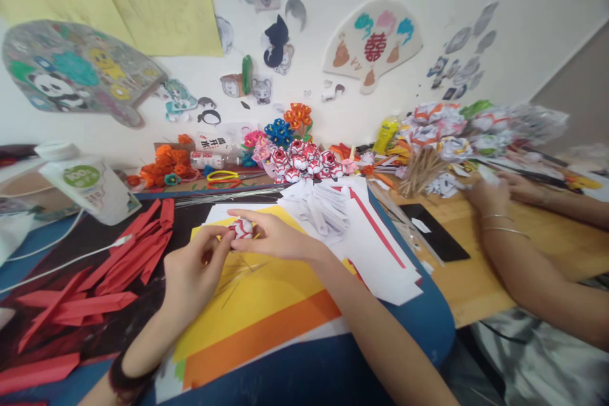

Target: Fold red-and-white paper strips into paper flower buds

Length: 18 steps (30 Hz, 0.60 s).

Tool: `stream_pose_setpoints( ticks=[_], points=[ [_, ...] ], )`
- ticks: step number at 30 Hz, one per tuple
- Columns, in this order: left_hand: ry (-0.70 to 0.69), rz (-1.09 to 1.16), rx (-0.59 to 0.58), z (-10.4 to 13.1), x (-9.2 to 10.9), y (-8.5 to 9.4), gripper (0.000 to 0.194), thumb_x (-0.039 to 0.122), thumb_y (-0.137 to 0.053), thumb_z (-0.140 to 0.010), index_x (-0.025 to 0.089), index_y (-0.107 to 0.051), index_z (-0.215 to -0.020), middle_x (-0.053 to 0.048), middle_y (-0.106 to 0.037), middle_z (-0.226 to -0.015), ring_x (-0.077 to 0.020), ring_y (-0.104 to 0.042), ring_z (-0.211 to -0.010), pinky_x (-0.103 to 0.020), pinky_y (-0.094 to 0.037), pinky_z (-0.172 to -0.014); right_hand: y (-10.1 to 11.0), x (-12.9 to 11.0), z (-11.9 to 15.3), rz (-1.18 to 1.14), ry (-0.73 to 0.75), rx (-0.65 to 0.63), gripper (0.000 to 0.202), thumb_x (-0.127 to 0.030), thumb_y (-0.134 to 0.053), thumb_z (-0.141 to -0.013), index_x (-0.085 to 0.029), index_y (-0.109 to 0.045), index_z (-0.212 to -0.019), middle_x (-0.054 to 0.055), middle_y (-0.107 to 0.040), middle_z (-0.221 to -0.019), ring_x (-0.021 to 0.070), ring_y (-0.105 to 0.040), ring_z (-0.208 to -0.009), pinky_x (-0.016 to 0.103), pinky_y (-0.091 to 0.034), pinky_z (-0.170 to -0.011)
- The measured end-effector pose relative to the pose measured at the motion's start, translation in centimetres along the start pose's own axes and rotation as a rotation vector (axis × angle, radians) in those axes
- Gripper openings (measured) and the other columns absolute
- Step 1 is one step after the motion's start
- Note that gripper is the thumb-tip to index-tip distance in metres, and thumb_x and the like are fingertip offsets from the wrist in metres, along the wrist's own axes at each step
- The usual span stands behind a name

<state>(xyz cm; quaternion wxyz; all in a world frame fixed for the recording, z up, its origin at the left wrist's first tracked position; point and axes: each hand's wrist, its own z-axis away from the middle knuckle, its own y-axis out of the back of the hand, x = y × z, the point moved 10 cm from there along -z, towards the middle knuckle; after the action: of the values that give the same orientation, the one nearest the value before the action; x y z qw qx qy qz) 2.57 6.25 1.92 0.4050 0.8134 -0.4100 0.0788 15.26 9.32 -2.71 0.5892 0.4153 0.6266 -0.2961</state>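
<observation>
The fingers of our left hand (190, 273) and right hand (280, 236) gripped the paper flower (243, 229) between them, above the yellow sheet (271, 304). We judged this a shaping step; the next move called for light pressure.

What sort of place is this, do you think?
It looks like a handicraft corner, perhaps a small workshop. Folded red strips lie on the left, colourful handmade-looking flowers crowd the back of the table, and the left hand and right hand hold a small red-and-white piece.
</observation>
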Motion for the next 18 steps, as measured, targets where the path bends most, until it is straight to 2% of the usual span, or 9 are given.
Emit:
stream_pose_setpoints(
  ticks=[9, 14, 18],
  points=[
    [0.04, 0.028, -0.013, -0.1, -0.1, -0.2, 0.021, 0.037, -0.062, -0.095, 0.017, -0.068, -0.092, 0.009, -0.055, -0.052, -0.0054, -0.049, -0.043, -0.015, -0.036, -0.047, 0.0, -0.2, 0.1, -0.033, -0.004, -0.006, 0.068, -0.031, -0.075, -0.09, -0.02, -0.05, -0.152, 0.008, -0.07, -0.117, 0.0167, -0.065, -0.098, 0.031, -0.054, -0.089],
    [0.212, 0.145, -0.067, -0.1, -1.6, -0.6, 0.027, 0.044, -0.064, -0.092, 0.018, -0.068, -0.091, 0.007, -0.055, -0.052, -0.0077, -0.049, -0.046, -0.017, -0.038, -0.048, 0.0, -0.2, 0.0, -0.062, -0.008, -0.001, 0.069, -0.031, -0.075, -0.09, -0.016, -0.049, -0.152, 0.008, -0.068, -0.115, 0.0138, -0.064, -0.092, 0.028, -0.054, -0.087],
    [0.359, 0.261, -0.119, 0.3, -3.0, -1.2, 0.03, 0.048, -0.066, -0.092, 0.018, -0.067, -0.093, 0.007, -0.052, -0.051, -0.0079, -0.045, -0.046, -0.017, -0.033, -0.045, 0.1, -0.2, -0.1, -0.095, 0.015, 0.022, 0.07, -0.036, -0.078, -0.087, -0.02, -0.051, -0.149, 0.006, -0.068, -0.115, 0.0144, -0.066, -0.092, 0.027, -0.055, -0.083]
  ],
)
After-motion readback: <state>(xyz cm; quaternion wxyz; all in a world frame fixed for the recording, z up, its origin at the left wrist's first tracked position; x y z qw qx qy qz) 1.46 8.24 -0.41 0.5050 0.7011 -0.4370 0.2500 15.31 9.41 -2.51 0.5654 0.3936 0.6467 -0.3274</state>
